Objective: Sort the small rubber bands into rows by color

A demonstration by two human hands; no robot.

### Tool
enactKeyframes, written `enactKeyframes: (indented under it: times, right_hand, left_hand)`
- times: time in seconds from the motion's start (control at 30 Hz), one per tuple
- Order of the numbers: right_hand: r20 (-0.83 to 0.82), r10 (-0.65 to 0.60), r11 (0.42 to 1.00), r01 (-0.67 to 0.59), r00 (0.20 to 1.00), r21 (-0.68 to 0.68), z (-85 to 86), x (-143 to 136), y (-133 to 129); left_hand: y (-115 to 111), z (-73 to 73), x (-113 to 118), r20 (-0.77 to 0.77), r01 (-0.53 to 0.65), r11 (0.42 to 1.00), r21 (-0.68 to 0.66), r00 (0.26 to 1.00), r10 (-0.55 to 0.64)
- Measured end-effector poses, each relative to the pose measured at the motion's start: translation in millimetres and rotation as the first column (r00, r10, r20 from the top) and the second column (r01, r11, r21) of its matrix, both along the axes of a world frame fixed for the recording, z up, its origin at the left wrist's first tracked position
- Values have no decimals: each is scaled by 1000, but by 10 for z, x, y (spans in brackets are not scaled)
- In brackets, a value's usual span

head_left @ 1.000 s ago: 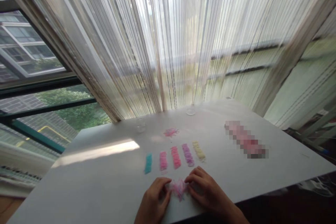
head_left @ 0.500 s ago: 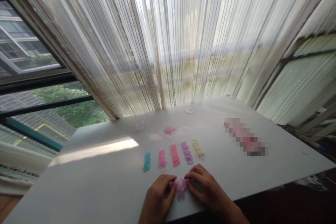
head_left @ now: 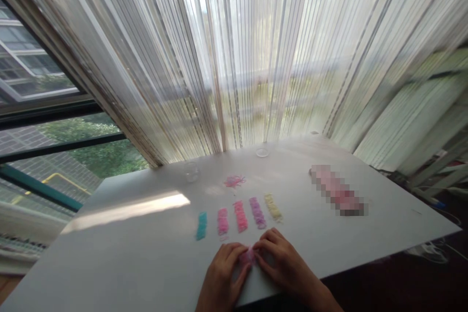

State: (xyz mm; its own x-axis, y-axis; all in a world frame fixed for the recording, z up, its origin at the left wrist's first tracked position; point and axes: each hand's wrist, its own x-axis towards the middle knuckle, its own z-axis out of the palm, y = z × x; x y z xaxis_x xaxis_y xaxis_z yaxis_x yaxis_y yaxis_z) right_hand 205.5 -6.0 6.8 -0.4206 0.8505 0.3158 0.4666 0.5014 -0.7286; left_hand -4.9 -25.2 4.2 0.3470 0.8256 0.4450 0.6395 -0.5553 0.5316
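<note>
Between my two hands, near the table's front edge, is a small pink and lilac bundle (head_left: 248,255) that looks like many thin strands or bands. My left hand (head_left: 224,273) pinches its left side with thumb and fingers. From the right, the fingertips of my right hand (head_left: 281,257) close on its other side. Fingers cover part of the bundle. Just beyond lie similar strips in a row: teal (head_left: 201,225), pink (head_left: 223,221), coral-pink (head_left: 240,216), purple (head_left: 258,213) and pale yellow (head_left: 273,208).
Behind the row, a loose tangle of pink-red strands (head_left: 234,182) lies on the white table (head_left: 139,243). Farther back are a clear round container (head_left: 191,172) and a clear disc (head_left: 262,152). A blurred-out pink object (head_left: 336,190) lies at right. Sheer striped curtains (head_left: 248,58) hang behind.
The fingers of both hands have drawn closer together over the pink and lilac bundle, and less of it shows. The whole view has shifted slightly; the strips lie as before.
</note>
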Motion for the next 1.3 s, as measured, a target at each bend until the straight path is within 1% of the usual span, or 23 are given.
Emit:
enactKeyframes:
  times: [0.13, 0.27, 0.7, 0.83, 0.97, 1.07, 1.17, 1.3]
  right_hand:
    - [-16, -29, 1000, 29, 999, 4, -36, 9, 3]
    - [-44, -32, 999, 33, 999, 16, -38, 26, -5]
    - [-112, -52, 997, 58, 992, 58, -70, 40, 11]
    - [-139, -70, 994, 80, 988, 72, -102, 49, 15]
    - [-161, -77, 993, 90, 984, 77, -114, 51, 15]
    - [-176, -89, 992, 102, 980, 69, -100, 49, 14]
    - [-184, -114, 991, 124, 976, 44, -89, 44, 11]
    - [-150, -149, 987, 156, 977, 36, -102, 28, 10]
  left_hand:
    - [5, 25, -21, 46, 3, 1000, 11, 999, -3]
    - [0, 55, -61, 74, -11, 1000, 14, 997, 10]
    - [32, 41, -31, 153, -29, 999, -32, 988, 34]
    - [59, 34, -21, 161, -1, 1000, -5, 987, 2]
    - [88, 31, -4, 133, 7, 1000, 20, 991, -10]
    - [87, 33, 14, 104, -11, 999, 33, 994, 8]
    - [77, 24, 45, 41, -36, 997, 69, 999, 33]
    - [72, -2, 102, -58, -33, 992, 119, 997, 40]
